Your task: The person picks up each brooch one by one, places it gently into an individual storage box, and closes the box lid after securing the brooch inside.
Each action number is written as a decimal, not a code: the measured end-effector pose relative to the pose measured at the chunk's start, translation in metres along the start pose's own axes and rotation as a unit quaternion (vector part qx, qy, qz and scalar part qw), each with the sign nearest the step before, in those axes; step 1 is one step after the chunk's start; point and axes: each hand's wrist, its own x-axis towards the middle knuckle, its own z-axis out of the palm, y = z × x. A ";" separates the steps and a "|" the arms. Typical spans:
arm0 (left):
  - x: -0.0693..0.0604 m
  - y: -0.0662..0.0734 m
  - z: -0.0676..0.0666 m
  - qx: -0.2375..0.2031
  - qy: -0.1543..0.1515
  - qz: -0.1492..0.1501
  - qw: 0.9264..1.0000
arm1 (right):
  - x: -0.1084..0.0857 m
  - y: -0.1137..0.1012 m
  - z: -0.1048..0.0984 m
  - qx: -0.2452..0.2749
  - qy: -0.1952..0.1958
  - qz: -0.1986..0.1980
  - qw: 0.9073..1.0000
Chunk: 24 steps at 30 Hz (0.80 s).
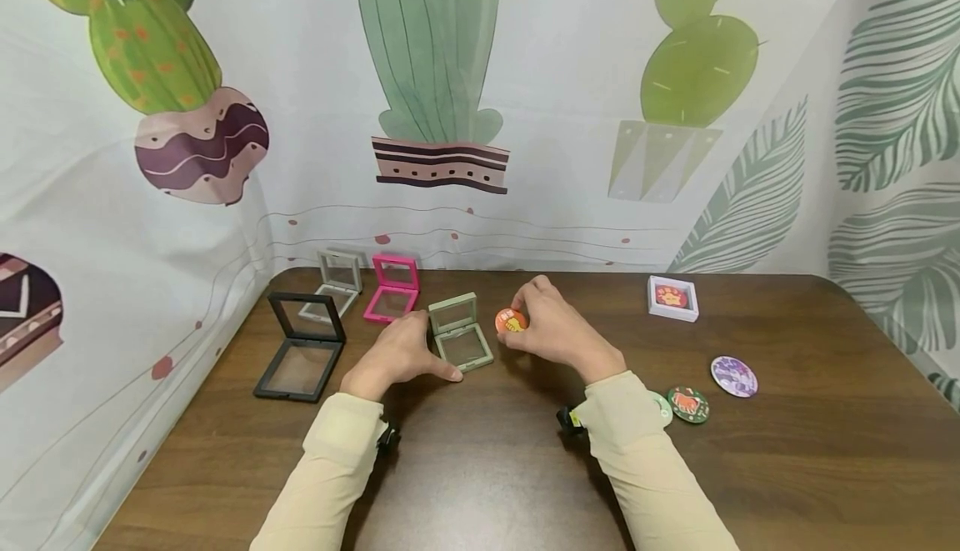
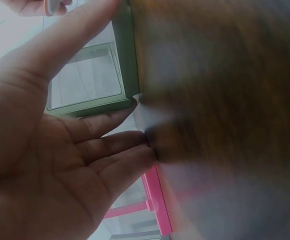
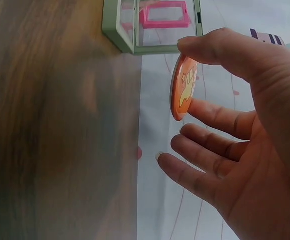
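A green display frame (image 1: pixel 463 344) stands unfolded on the table, its lid tilted up at the back. My left hand (image 1: pixel 401 351) holds it by the side, thumb at the near edge and index finger at a corner, as the left wrist view shows. Just right of the frame, my right hand (image 1: pixel 557 326) pinches an orange button badge (image 3: pixel 184 87) by its rim between thumb and index finger. The badge is raised off the table, its yellow-figured face visible in the right wrist view. The other right fingers are spread loosely below it.
Black (image 1: pixel 298 368), grey (image 1: pixel 330 301) and pink (image 1: pixel 392 304) display frames stand unfolded at the left. On the right are a white frame (image 1: pixel 673 314) with a red badge inside, a purple badge (image 1: pixel 734 377), a dark green badge (image 1: pixel 688 405) and a partly hidden light green badge (image 1: pixel 662 409).
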 end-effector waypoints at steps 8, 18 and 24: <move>0.001 0.000 -0.001 -0.003 -0.001 0.002 1.000 | 0.004 -0.005 0.004 -0.001 -0.005 0.009 1.000; 0.000 0.000 -0.001 -0.004 -0.007 -0.007 1.000 | 0.008 -0.015 0.012 0.011 -0.008 -0.007 1.000; 0.001 0.000 0.000 -0.001 -0.008 -0.008 1.000 | 0.012 -0.022 0.015 0.012 -0.011 -0.003 1.000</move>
